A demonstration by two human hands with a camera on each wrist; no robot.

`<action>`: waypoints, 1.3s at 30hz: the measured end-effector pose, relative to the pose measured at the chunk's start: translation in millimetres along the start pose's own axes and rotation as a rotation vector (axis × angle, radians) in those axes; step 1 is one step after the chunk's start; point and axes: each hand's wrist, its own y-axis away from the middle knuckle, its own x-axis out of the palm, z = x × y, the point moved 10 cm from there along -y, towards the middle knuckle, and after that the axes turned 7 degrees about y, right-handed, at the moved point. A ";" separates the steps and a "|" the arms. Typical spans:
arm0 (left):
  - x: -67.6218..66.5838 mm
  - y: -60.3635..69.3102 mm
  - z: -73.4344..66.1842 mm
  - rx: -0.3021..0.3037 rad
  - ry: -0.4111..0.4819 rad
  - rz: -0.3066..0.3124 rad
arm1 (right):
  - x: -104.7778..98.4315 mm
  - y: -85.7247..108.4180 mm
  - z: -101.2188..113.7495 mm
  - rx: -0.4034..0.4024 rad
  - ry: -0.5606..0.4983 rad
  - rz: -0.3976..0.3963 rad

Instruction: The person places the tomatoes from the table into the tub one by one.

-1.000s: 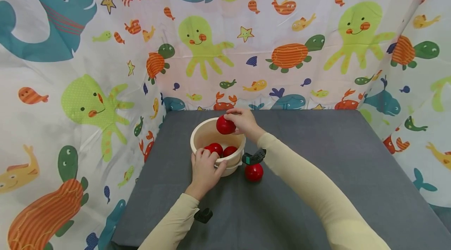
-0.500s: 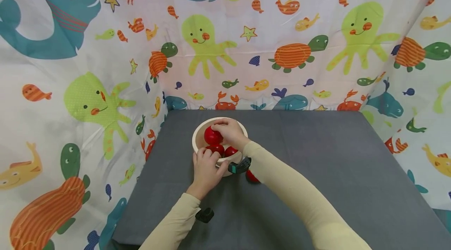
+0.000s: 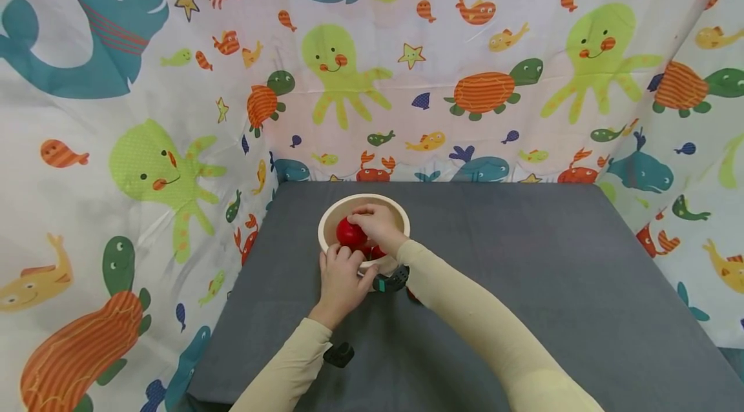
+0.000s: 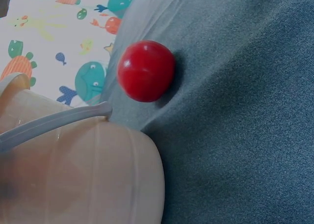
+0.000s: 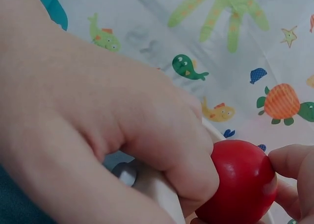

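Observation:
A cream bucket [image 3: 322, 226] stands on the table. My left hand [image 3: 341, 283] grips its near rim, with the fingers over the edge. Inside the mouth, my right hand [image 3: 380, 226] holds a glossy red ball [image 3: 350, 233] by its fingertips. More red balls [image 3: 378, 252] lie below, partly covered by my hands. In the right wrist view, fingers at the right edge pinch the held ball [image 5: 240, 182], close beside the left hand [image 5: 147, 121]. Another red ball [image 4: 146, 71] rests on the table by the bucket; my right sleeve mostly hides it in the head view.
Dark grey cloth covers the table [image 3: 511, 257]. A curtain printed with sea animals [image 3: 430, 76] hangs at the back and both sides. The bucket's grey handle [image 4: 54, 126] hangs down its outside. A black band [image 3: 392, 279] sits on my right wrist.
My right hand has carried the red ball from above the bucket's right side leftward and down into its mouth. The left hand keeps its grip. My right sleeve now covers most of the ball outside.

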 end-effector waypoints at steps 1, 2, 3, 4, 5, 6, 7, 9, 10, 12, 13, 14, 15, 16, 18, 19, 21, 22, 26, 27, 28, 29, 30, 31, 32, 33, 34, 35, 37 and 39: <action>-0.3 0.1 -0.2 0.001 0.001 -0.002 | 0.1 0.2 -0.2 0.004 0.001 -0.001; -0.5 0.2 -0.3 0.002 0.003 -0.003 | 0.1 0.5 0.0 0.005 0.003 -0.004; -0.5 0.2 -0.3 0.001 0.004 -0.002 | 0.4 0.7 -0.1 0.008 0.003 -0.005; -0.5 0.1 -0.1 -0.003 0.005 0.002 | 0.2 0.8 -0.1 0.011 0.006 -0.008; -0.4 0.1 0.2 -0.006 0.005 0.006 | 0.1 0.7 0.0 0.013 0.006 -0.010; -0.3 0.0 0.3 -0.008 0.006 0.009 | -0.1 1.0 -0.1 0.016 0.005 -0.015; -0.4 0.0 0.4 -0.009 0.002 0.011 | -0.2 1.1 -0.3 0.019 0.000 -0.018; -0.5 -0.1 0.5 -0.010 0.003 0.013 | 0.0 1.2 -0.3 0.018 -0.008 -0.020; -0.9 -0.2 0.2 -0.008 0.003 0.010 | 0.2 1.5 0.0 0.013 -0.011 -0.019; -1.7 -0.6 -0.7 0.000 0.002 -0.003 | 1.5 2.0 0.1 0.008 -0.024 -0.009; -2.2 -0.7 -1.2 0.004 0.001 -0.010 | 2.2 2.3 0.1 0.005 -0.029 -0.003; -2.5 -0.9 -1.7 0.008 0.002 -0.015 | 3.0 2.3 -0.4 0.003 -0.029 0.001; -2.7 -0.9 -2.0 0.012 0.000 -0.021 | 3.6 2.4 -1.0 0.004 -0.028 0.003; -2.9 -1.0 -2.5 0.015 -0.002 -0.025 | 4.0 2.4 -1.6 0.004 -0.030 0.004; -2.7 -1.1 -3.0 0.017 -0.003 -0.028 | 3.8 2.3 -3.4 0.005 -0.027 -0.004; -2.4 -1.2 -2.8 0.016 -0.004 -0.027 | 3.5 2.1 -4.3 0.006 -0.025 -0.008; -2.1 -1.1 -2.5 0.014 -0.005 -0.026 | 2.6 1.8 -5.8 0.006 -0.020 -0.013; -2.0 -1.1 -2.3 0.014 -0.003 -0.024 | 2.1 1.5 -6.5 0.005 -0.021 -0.012; -1.1 -0.7 -1.6 0.008 0.001 -0.016 | -3.3 0.7 -8.6 0.001 -0.029 0.002; -1.0 -0.5 -1.6 0.007 0.001 -0.014 | -6.0 0.4 -8.9 0.001 -0.034 0.005; -0.6 -0.5 -1.4 0.004 0.002 -0.010 | -9.4 0.8 -8.5 0.003 -0.038 0.006; -0.5 -0.5 -1.2 0.001 0.003 -0.007 | -13.4 1.1 -8.1 0.005 -0.045 0.007; -0.4 -0.6 -1.0 -0.001 0.003 -0.006 | -18.4 1.3 -7.6 0.005 -0.051 0.004; -0.1 -0.7 -0.6 -0.005 0.003 -0.002 | -24.5 1.9 -6.8 0.006 -0.052 0.001; 0.2 -0.9 -0.3 -0.008 0.005 0.000 | -31.1 3.0 -5.6 0.004 -0.054 -0.001; 0.6 -1.0 0.2 -0.011 0.006 0.002 | -38.8 4.7 -4.4 -0.001 -0.053 -0.004; 1.3 -1.3 0.7 -0.014 0.008 0.005 | -47.5 7.0 -3.2 -0.006 -0.050 -0.008; 1.9 -1.4 1.1 -0.015 0.011 0.008 | -56.9 8.8 -3.2 -0.013 -0.045 -0.011; 3.2 -1.5 2.4 -0.019 0.017 0.014 | -77.7 13.3 -4.3 -0.027 -0.023 -0.021; 4.2 -1.0 4.4 -0.025 0.024 0.019 | -100.0 16.4 -9.3 -0.031 -0.003 -0.034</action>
